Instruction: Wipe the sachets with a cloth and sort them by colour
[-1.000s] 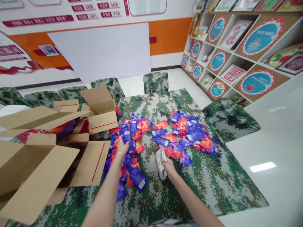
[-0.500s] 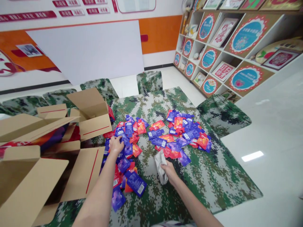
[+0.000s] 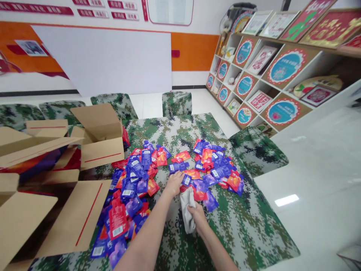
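Red banners [image 3: 104,4] on wall carry white characters, too blurred to read. Packets [image 3: 135,169] show white labels, print illegible. Nothing readable.

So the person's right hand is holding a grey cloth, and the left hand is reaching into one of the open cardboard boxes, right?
Not quite. The right hand does hold the grey cloth, but the left hand is not in a box. The head view shows it resting on the red and purple packets spread over the table; the open cardboard boxes stand apart, farther left.
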`<action>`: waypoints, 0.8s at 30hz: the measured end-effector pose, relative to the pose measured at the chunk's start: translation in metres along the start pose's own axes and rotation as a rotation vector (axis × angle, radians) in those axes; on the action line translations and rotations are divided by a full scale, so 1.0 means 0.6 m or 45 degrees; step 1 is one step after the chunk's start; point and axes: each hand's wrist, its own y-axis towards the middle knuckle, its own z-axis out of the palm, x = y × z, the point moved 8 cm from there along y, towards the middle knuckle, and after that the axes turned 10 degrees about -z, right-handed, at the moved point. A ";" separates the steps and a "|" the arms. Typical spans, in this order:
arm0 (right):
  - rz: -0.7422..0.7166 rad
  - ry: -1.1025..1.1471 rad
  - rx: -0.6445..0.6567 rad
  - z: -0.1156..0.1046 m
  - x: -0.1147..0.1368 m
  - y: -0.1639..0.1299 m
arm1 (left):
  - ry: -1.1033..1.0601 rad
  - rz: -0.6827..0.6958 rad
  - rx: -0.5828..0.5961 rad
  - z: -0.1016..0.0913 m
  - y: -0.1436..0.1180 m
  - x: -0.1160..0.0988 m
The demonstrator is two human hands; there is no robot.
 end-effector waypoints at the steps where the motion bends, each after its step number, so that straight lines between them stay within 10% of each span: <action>1: -0.006 0.026 0.012 -0.001 0.004 -0.002 | -0.008 0.001 0.016 0.003 0.005 0.000; 14: 0.048 0.125 -0.063 -0.047 -0.015 0.007 | -0.543 -0.343 -0.172 -0.016 -0.029 0.093; 24: -0.009 0.123 -0.111 -0.038 0.006 0.006 | -1.074 -0.781 -0.216 0.093 -0.207 0.157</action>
